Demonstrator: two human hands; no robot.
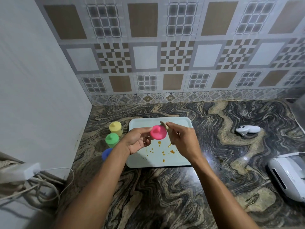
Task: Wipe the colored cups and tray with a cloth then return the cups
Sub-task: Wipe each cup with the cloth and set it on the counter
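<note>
1. Holding the pink cup (158,132) above the tray's (179,123) middle, the left hand (137,141) curls its fingers round the smooth plastic; a round face with a small nub points up.
2. At the cup's 2 o'clock edge, the right hand (181,138) pinches a small beige cloth (164,124) in its fingers.
3. The pale rectangular tray has rounded corners and carries orange crumbs (163,152).
4. At the tray's 9 o'clock, the yellow cup (115,128), green cup (112,140) and blue cup (106,153) stand in a row on the glossy, swirl-veined stone surface (165,195).
5. A white controller (247,129) lies at the tray's 3 o'clock.
</note>
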